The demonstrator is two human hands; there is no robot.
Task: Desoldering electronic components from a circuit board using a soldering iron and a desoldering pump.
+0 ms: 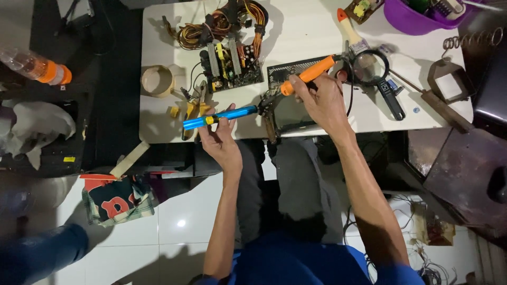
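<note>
Left hand (222, 141): fingers closed on blue pump (219, 116), held over table (311, 31) edge.
Right hand (319, 97): clamped on orange iron (309, 74), tip near pump's end.
Board (229, 63): behind, on table.
Magnifier (372, 68): just right of iron.

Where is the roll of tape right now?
In the head view, the tape roll lies on the white table near its left edge, left of the circuit board and beyond the left hand.
</note>
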